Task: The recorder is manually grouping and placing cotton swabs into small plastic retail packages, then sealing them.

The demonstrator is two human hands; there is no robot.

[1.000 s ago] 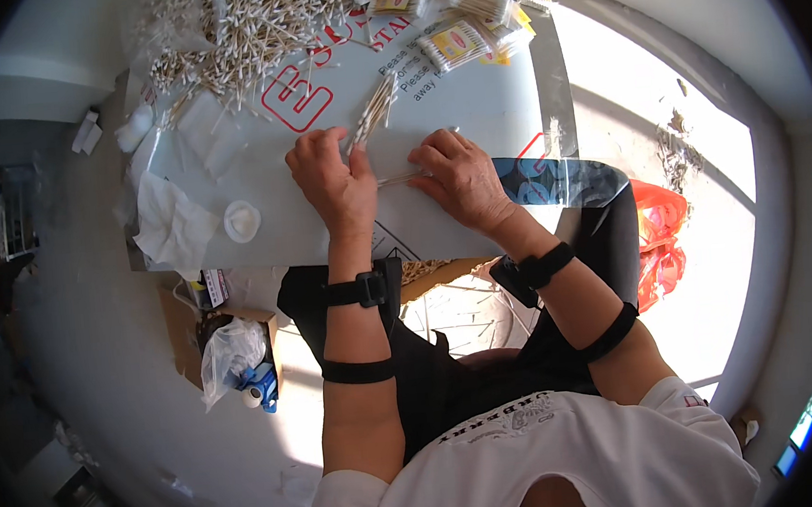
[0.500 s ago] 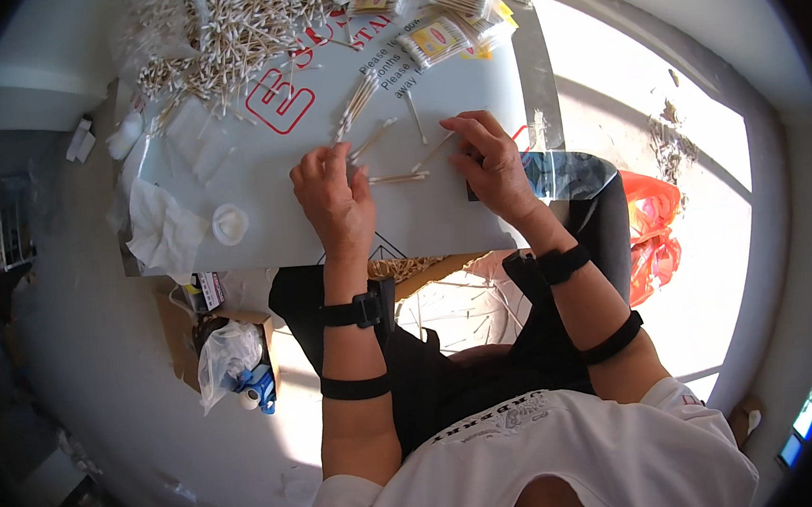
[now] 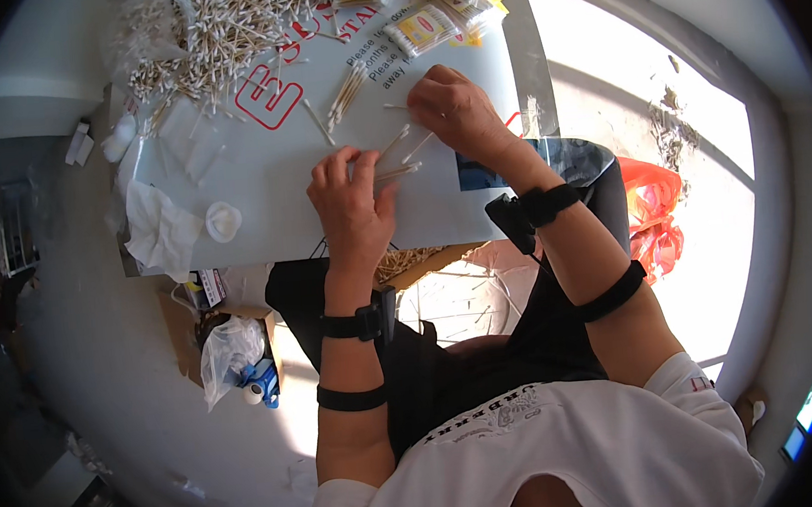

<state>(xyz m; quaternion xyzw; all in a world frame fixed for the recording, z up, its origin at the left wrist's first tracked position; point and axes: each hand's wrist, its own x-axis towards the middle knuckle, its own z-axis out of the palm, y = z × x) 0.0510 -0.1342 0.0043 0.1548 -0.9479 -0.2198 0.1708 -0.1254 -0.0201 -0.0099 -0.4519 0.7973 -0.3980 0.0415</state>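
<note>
Loose cotton swabs lie on a printed grey-white sheet (image 3: 268, 198) covering the table. My left hand (image 3: 352, 200) rests palm down at the near side, fingers slightly bent and thumb apart. Just beyond its fingertips lies a single cotton swab (image 3: 318, 123), and a few crossed swabs (image 3: 398, 171) lie by its thumb. Farther right, my right hand (image 3: 455, 111) pinches a cotton swab (image 3: 394, 107), whose white tip sticks out leftward from the fingers. A small row of swabs (image 3: 347, 96) lies between and beyond my hands.
A large heap of cotton swabs (image 3: 217, 39) fills the far left. Clear packs of swabs (image 3: 425, 29) with yellow labels lie at the far right. Crumpled white tissue (image 3: 161, 225) and a round white pad (image 3: 223, 222) are at left. A red plastic bag (image 3: 654, 224) lies beyond the table's right side.
My right hand has moved up and left and closed on a swab. My left hand has shifted slightly right and nearer me; a single swab now lies beyond its fingertips.
</note>
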